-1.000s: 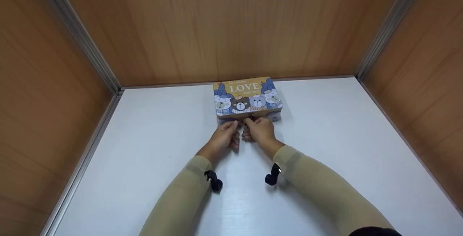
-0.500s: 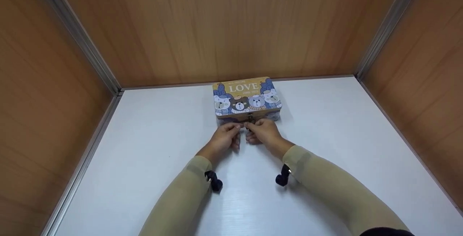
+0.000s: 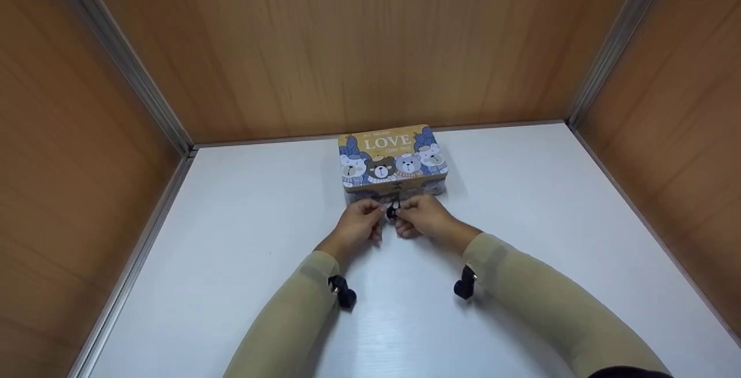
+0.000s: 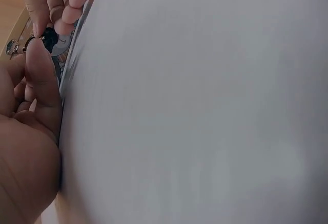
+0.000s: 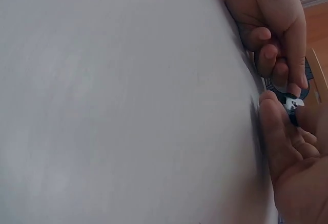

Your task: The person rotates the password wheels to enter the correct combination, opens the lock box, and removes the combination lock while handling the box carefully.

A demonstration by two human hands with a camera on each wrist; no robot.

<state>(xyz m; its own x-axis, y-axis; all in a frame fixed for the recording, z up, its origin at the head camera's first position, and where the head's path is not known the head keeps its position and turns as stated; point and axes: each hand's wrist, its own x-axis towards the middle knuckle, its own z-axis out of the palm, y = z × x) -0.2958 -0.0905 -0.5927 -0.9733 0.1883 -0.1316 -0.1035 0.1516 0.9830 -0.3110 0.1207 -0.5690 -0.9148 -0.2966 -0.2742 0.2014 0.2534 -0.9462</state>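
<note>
A small black padlock (image 3: 392, 212) hangs by its dark shackle from the front clasp (image 3: 397, 187) of a lidded box (image 3: 393, 142) with bears and "LOVE" printed on top. My right hand (image 3: 425, 216) pinches the padlock from the right between thumb and fingertips. From the left, my left hand (image 3: 358, 220) has thumb and forefinger together at its edge, the other fingers curled under. In the right wrist view a whitish patch of the padlock (image 5: 293, 104) shows between the fingertips. The left wrist view has the metal clasp (image 4: 11, 47) beside the thumbs; the fingers partly cover the padlock.
The box stands on a white table (image 3: 260, 210) near its back edge, close to the wooden back panel (image 3: 376, 48). Wooden side panels with metal corner rails rise at left and right. A small black device (image 3: 343, 292) is strapped at each sleeve.
My right hand has drawn back toward me and slightly right, bringing the padlock out below the clasp into view. The left hand has shifted only slightly; the box lid stays down.
</note>
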